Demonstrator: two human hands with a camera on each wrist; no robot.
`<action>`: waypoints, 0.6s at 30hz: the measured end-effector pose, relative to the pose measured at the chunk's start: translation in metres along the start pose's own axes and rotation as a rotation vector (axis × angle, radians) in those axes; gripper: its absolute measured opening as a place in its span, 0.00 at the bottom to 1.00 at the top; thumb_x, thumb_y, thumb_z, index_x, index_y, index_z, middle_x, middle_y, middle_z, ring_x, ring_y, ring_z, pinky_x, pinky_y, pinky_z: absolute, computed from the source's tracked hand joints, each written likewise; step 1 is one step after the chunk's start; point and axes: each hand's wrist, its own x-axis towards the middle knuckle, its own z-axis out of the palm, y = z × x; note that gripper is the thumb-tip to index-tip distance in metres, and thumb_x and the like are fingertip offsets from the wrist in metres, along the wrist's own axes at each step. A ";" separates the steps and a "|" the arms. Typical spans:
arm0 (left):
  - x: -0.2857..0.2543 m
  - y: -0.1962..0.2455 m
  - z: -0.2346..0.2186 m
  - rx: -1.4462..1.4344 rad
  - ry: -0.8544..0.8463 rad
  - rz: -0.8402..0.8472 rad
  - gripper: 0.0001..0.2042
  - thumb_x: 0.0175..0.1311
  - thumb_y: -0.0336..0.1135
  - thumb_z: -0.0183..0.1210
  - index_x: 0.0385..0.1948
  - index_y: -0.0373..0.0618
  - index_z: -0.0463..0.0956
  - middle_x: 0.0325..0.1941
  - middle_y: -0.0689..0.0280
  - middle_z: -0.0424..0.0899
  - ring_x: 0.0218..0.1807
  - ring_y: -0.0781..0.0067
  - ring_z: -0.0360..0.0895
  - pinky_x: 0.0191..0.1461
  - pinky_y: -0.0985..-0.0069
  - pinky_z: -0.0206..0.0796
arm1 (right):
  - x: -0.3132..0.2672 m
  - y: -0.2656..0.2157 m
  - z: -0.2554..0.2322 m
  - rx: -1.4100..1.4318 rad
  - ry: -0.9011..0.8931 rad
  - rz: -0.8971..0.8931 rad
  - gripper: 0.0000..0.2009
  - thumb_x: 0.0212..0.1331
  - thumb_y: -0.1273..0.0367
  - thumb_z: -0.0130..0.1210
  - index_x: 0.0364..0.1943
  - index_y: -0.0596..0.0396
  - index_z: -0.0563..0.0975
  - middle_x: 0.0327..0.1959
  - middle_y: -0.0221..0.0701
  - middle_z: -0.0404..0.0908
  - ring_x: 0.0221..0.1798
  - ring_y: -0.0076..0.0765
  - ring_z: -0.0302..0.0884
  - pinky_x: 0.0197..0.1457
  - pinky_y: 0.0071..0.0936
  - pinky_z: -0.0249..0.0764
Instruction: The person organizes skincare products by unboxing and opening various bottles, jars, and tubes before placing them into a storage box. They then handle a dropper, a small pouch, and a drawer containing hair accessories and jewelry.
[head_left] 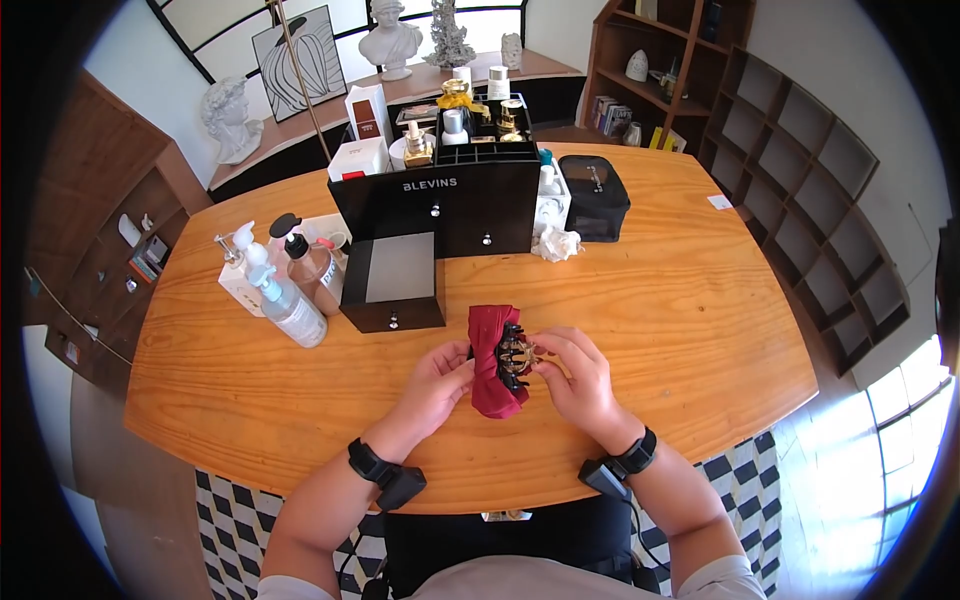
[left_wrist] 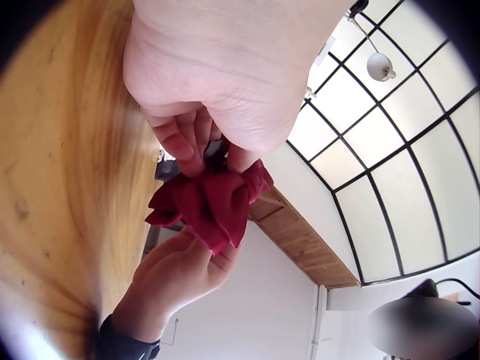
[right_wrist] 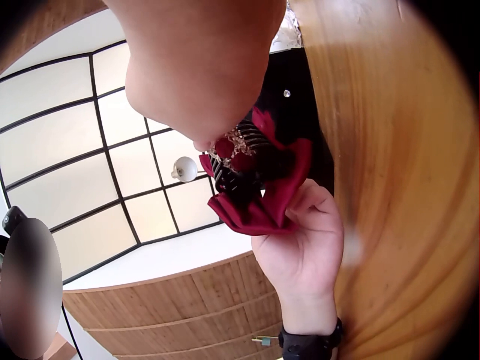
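Note:
Over the front middle of the table, my left hand (head_left: pixel 441 383) pinches a dark red satin bow hair claw clip (head_left: pixel 490 345) at its left side. The clip's black teeth (head_left: pixel 511 352) face right. My right hand (head_left: pixel 580 378) pinches a smaller gold-coloured hair clip (head_left: pixel 528 354) close against those teeth. In the right wrist view, the gold clip (right_wrist: pixel 234 144) shows openwork and dark red pieces, overlapping the black teeth. In the left wrist view, bow folds (left_wrist: pixel 206 202) hide the gold clip, and my left fingertips press the bow's top.
Behind the hands, a black cosmetics organizer (head_left: pixel 385 208) has its lower left drawer (head_left: pixel 400 310) pulled out. Pump bottles (head_left: pixel 295 312) stand at its left. A black mesh pouch (head_left: pixel 595 200) and crumpled white tissue (head_left: pixel 556 244) lie at its right.

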 end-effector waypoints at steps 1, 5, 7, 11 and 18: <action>0.000 0.000 0.001 0.003 0.007 0.003 0.12 0.74 0.31 0.55 0.55 0.37 0.73 0.48 0.66 0.83 0.47 0.80 0.80 0.50 0.81 0.71 | 0.000 0.000 0.000 -0.009 0.000 -0.014 0.20 0.50 0.84 0.64 0.50 0.58 0.79 0.46 0.40 0.80 0.44 0.44 0.82 0.45 0.33 0.80; 0.000 -0.003 -0.003 -0.004 0.002 0.006 0.12 0.75 0.30 0.54 0.55 0.38 0.73 0.48 0.66 0.83 0.47 0.80 0.80 0.50 0.81 0.71 | -0.001 0.003 0.000 -0.038 0.007 -0.056 0.20 0.51 0.83 0.64 0.50 0.59 0.79 0.47 0.41 0.80 0.45 0.47 0.81 0.44 0.33 0.80; 0.000 -0.004 -0.005 0.005 0.008 0.003 0.12 0.75 0.31 0.55 0.55 0.38 0.73 0.48 0.66 0.83 0.47 0.80 0.80 0.51 0.81 0.71 | -0.001 0.002 0.001 -0.020 0.009 -0.050 0.20 0.51 0.83 0.64 0.50 0.59 0.79 0.47 0.41 0.80 0.45 0.48 0.81 0.44 0.33 0.80; 0.001 -0.003 -0.004 0.005 0.015 0.003 0.12 0.75 0.31 0.55 0.56 0.38 0.73 0.48 0.66 0.83 0.48 0.80 0.80 0.51 0.80 0.71 | -0.001 0.000 0.001 -0.007 0.010 -0.033 0.20 0.51 0.83 0.64 0.50 0.59 0.79 0.48 0.42 0.80 0.45 0.49 0.81 0.45 0.33 0.80; 0.002 -0.005 -0.007 -0.048 -0.004 0.004 0.12 0.75 0.31 0.54 0.55 0.38 0.73 0.49 0.66 0.84 0.49 0.79 0.81 0.53 0.79 0.72 | 0.000 0.000 0.001 0.013 0.003 -0.015 0.19 0.52 0.84 0.64 0.50 0.59 0.79 0.47 0.42 0.80 0.44 0.47 0.82 0.44 0.33 0.81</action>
